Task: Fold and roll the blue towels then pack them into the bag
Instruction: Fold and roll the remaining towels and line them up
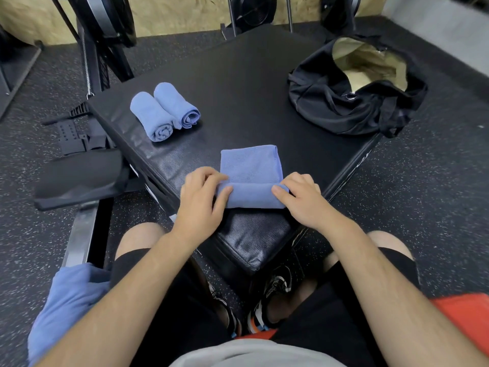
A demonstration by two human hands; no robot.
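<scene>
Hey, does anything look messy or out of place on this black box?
Only small things. The rolled towel nearer the black bag has a loose flap poking out at its near end, unlike its neighbour. The bag slumps at the box's right corner, mouth open. The towel being rolled looks even.

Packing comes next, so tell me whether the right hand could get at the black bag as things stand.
Probably yes. The black bag lies open on the right of the pad, nothing between it and the right hand. That hand grips the half-rolled towel, though, and must let go first.
</scene>
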